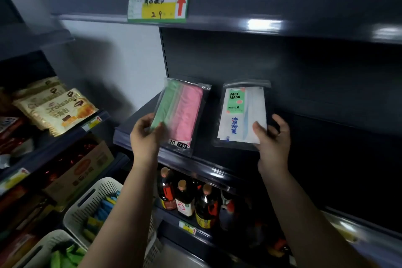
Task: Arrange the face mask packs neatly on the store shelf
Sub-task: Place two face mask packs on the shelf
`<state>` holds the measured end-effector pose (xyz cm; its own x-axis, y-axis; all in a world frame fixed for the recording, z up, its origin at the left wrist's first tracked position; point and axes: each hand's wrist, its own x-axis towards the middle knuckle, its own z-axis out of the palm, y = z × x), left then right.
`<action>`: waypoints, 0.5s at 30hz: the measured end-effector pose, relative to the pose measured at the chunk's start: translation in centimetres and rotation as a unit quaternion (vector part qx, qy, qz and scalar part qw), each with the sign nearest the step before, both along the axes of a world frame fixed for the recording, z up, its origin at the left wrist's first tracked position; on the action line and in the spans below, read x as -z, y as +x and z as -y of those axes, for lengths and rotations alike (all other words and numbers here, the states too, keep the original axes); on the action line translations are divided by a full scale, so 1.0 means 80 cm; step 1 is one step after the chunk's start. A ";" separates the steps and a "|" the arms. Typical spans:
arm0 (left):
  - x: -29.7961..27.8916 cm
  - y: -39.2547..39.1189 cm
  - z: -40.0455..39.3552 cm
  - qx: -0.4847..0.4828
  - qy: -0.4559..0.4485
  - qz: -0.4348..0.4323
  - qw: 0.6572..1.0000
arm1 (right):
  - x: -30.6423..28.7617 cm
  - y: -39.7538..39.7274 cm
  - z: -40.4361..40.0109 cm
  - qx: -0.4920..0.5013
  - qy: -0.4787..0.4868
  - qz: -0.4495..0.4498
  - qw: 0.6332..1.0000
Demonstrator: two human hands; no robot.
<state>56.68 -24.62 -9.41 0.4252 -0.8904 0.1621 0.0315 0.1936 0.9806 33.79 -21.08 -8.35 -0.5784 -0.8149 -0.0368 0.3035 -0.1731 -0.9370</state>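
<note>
Two clear face mask packs are held over the dark shelf (139, 135). My left hand (146, 135) grips the lower left edge of the green and pink mask pack (185, 113), which is tilted and blurred. My right hand (273, 135) holds the lower right corner of the white FACE MASK pack (241, 113), thumb on its front. The two packs stand side by side, a small gap between them, above the shelf's front edge. Whether their bottoms touch the shelf I cannot tell.
An upper shelf with a price tag (157, 6) hangs overhead. Sauce bottles (185, 198) stand on the shelf below. White baskets (91, 204) of coloured packs sit at lower left. Croissant bags (56, 109) fill the left rack. The dark shelf stretches right.
</note>
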 end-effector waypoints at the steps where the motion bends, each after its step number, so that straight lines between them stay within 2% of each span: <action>1: 0.001 0.005 0.008 0.006 0.003 0.000 1.000 | 0.002 0.005 0.006 0.006 0.002 0.003 1.000; 10: 0.017 0.056 0.086 0.059 0.057 0.000 0.997 | 0.018 0.060 0.043 0.067 0.050 -0.006 0.996; 12: 0.019 0.067 0.099 0.067 0.069 0.000 0.995 | 0.020 0.070 0.048 0.086 0.076 -0.035 0.993; 14: 0.019 0.078 0.111 0.068 0.083 0.038 0.993 | 0.020 0.080 0.052 0.087 0.107 -0.079 0.987; 15: 0.018 0.083 0.117 0.068 0.102 0.100 0.987 | 0.021 0.084 0.054 0.087 0.130 -0.127 0.979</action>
